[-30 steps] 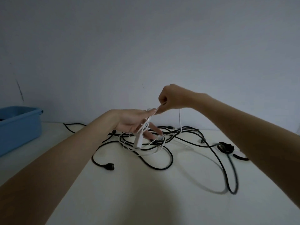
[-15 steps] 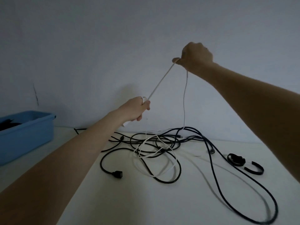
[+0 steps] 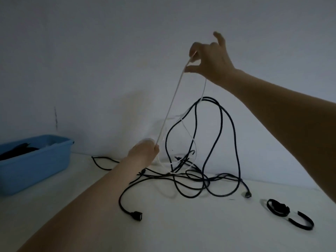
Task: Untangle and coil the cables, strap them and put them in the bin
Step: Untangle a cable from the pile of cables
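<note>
Pinching a thin white cable point(image 3: 171, 104) high against the pale wall, the right hand point(image 3: 209, 60) is holding it between thumb and curled fingers, with the little finger sticking up free of the grip. That white cable is running taut down and to the left, where the left hand point(image 3: 145, 150) is gripping its lower part with fingers closed round it, just above the table point(image 3: 181, 230). A second stretch of the white cable is hanging from the right hand on its other side, dropping into the tangle below. Loops of black cable point(image 3: 221, 124) are hanging lifted off the table, caught on the white one beneath the right hand, and their lower parts are lying knotted together on the white table behind the left forearm. One black end with a wide USB socket point(image 3: 136, 216) is lying on the table nearest the camera, and another small plug point(image 3: 247, 195) is resting to the right of the tangle. A further black strand is trailing off to the left towards the blue bin point(image 3: 45, 160), which is sitting at the left edge of the table, well apart from the tangle, with dark items inside that are too dim to make out. Two black straps point(image 3: 278, 207) are lying near the right edge, one curled into a ring and the other in an open arc just beside it.
</note>
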Tool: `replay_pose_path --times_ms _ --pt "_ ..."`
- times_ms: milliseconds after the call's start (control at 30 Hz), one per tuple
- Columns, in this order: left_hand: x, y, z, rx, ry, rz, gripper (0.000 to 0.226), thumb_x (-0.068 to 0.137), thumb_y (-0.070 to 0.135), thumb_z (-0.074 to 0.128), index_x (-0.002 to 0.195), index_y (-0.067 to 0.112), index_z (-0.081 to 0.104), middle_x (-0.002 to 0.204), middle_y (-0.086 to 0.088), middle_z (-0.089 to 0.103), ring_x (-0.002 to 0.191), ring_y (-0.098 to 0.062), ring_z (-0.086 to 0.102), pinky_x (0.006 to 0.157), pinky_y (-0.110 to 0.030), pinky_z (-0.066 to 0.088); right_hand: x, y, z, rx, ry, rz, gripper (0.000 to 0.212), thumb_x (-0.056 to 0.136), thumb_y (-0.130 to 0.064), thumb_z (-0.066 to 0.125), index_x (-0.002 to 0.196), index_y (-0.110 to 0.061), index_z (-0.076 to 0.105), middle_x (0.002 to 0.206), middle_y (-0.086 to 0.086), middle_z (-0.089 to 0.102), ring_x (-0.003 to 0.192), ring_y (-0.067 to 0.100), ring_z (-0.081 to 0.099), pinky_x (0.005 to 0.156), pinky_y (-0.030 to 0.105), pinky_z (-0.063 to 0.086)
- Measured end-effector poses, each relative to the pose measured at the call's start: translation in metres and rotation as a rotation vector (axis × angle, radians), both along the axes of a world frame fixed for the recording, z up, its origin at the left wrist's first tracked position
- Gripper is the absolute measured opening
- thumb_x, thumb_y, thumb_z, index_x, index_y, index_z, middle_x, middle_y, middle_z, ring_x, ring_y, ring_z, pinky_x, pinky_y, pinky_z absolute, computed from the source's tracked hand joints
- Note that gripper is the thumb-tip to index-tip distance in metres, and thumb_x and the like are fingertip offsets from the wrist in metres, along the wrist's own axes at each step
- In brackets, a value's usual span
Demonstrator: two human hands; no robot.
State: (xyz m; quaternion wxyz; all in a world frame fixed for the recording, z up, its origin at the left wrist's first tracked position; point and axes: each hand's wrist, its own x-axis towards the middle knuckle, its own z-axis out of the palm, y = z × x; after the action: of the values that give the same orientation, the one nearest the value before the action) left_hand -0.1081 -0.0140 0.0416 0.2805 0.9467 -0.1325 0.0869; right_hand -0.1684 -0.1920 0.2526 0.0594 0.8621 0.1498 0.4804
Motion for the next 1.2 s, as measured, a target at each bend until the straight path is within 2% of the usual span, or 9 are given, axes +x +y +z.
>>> replay_pose_path --times_ms 167,267,367,533,633,733,900,1033,1200 --pt "0.001 0.009 0.005 -0.103 0.118 -0.102 0.041 0.103 0.027 0.027 0.076 0.009 0.053 0.06 -0.007 0.051 0.041 -0.014 0.04 0.039 -0.018 0.029 0.017 0.022 -0.004 -0.028 -0.125 -0.093 0.036 0.092 -0.041 0.053 0.109 -0.01 0.058 0.1 0.008 0.071 0.099 0.025 0.065 0.112 0.039 0.011" --pt "0.002 0.009 0.016 -0.404 0.189 -0.186 0.048 0.104 0.029 0.028 0.074 0.009 0.06 0.045 -0.002 0.045 0.028 -0.009 0.032 0.035 -0.014 0.026 0.019 0.026 -0.016 0.246 0.261 0.004 0.034 0.097 -0.034 0.047 0.099 -0.005 0.065 0.07 0.005 0.071 0.07 0.015 0.062 0.08 0.025 0.044" --pt "-0.006 0.006 0.028 -0.638 0.32 -0.312 0.047 0.102 0.027 0.026 0.075 0.005 0.057 0.035 0.002 0.035 0.025 -0.008 0.021 0.034 -0.013 0.021 0.027 0.013 -0.038 0.294 0.623 -0.149 0.026 0.096 -0.021 0.051 0.1 0.0 0.066 0.042 -0.008 0.06 0.061 0.013 0.06 0.06 0.019 0.045" --pt "-0.023 0.0 0.052 -0.935 0.669 -0.627 0.045 0.099 0.029 0.028 0.065 0.009 0.049 0.033 0.005 0.028 0.02 -0.002 0.017 0.027 -0.009 0.016 0.03 -0.003 -0.08 0.227 0.882 -0.244 0.067 0.089 -0.015 0.062 0.145 -0.013 0.026 0.14 0.014 0.044 0.119 0.028 0.05 0.094 0.035 0.044" --pt "-0.032 -0.007 0.053 -0.874 0.848 -0.737 0.052 0.095 0.029 0.031 0.052 0.012 0.054 0.032 0.005 0.029 0.018 0.0 0.019 0.024 -0.009 0.016 0.014 0.002 -0.099 0.307 0.848 0.182 0.065 0.087 -0.007 0.064 0.143 -0.019 0.033 0.143 0.002 0.039 0.126 0.016 0.039 0.101 0.025 0.031" --pt "-0.041 -0.015 0.052 -0.828 0.897 -0.849 0.043 0.085 0.033 0.039 0.058 0.012 0.065 0.032 0.004 0.035 0.017 0.0 0.023 0.024 -0.008 0.017 0.001 0.0 -0.123 0.415 0.998 0.341 0.023 0.092 -0.002 0.052 0.113 -0.005 0.061 0.103 0.004 0.061 0.095 0.013 0.053 0.088 0.026 0.04" --pt "-0.053 -0.016 0.06 -1.096 1.017 -1.067 0.047 0.093 0.037 0.038 0.114 0.009 0.068 0.088 -0.017 0.071 0.041 -0.011 0.061 0.035 -0.016 0.047 -0.007 -0.024 -0.154 0.898 1.047 0.611 0.034 0.098 -0.024 0.045 0.097 0.007 0.059 0.061 0.003 0.044 0.05 0.01 0.044 0.067 0.028 0.047" --pt "-0.051 -0.014 0.069 -1.118 0.734 -1.008 0.047 0.097 0.049 0.028 0.129 0.028 0.054 0.137 -0.009 0.053 0.098 -0.033 0.068 0.073 -0.028 0.058 -0.01 -0.041 -0.177 1.109 0.913 0.584 0.041 0.092 -0.04 0.051 0.06 -0.015 0.043 0.049 -0.008 0.03 0.045 0.009 0.027 0.063 0.027 0.037" --pt "-0.045 -0.011 0.065 -1.141 0.665 -0.844 0.045 0.096 0.051 0.029 0.139 0.04 0.039 0.155 -0.001 0.024 0.102 -0.041 0.063 0.087 -0.044 0.054 -0.008 -0.037 -0.182 1.252 0.944 0.543 0.044 0.094 -0.049 0.043 0.082 -0.009 0.057 0.06 -0.002 0.041 0.053 0.012 0.03 0.055 0.024 0.03"
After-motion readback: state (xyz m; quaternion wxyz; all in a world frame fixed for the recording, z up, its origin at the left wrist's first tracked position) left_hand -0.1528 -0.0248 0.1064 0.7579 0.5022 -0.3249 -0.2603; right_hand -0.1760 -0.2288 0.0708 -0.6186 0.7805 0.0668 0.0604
